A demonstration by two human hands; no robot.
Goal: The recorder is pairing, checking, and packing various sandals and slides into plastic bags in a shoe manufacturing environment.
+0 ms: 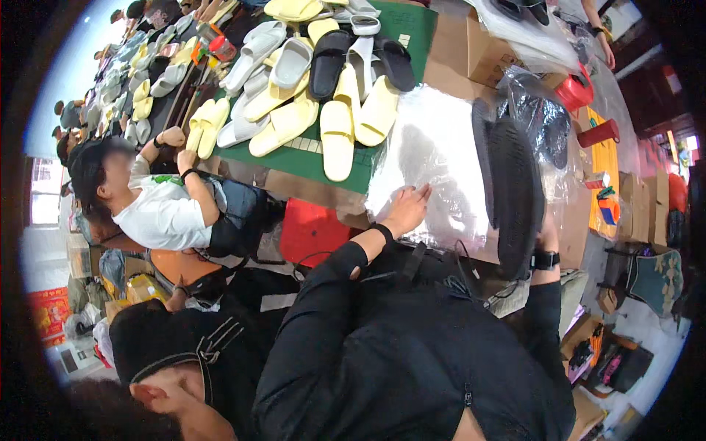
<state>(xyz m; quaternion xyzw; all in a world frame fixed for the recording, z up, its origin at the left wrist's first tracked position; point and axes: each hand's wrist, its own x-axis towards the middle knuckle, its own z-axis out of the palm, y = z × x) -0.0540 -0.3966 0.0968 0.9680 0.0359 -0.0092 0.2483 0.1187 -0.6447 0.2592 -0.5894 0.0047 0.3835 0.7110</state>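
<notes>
My left hand (408, 209) lies on a stack of clear plastic bags (434, 143), its fingers stretched out over the near part of the film. To the right, my right hand (548, 234) grips a pair of black slippers (517, 191) from their right side. They are tilted up on edge, with a dark ridged sole toward the middle of the table. Most of the right fingers are hidden behind them. Just beyond lies a dark slipper in a clear plastic bag (548, 125).
Yellow slippers (338, 143), grey and black ones are heaped on a green mat (412, 29) at the far left. A cardboard box (489, 55) and red container (573, 92) stand at the back right. Beside a red stool (312, 231), a co-worker in white (165, 209) handles yellow slippers.
</notes>
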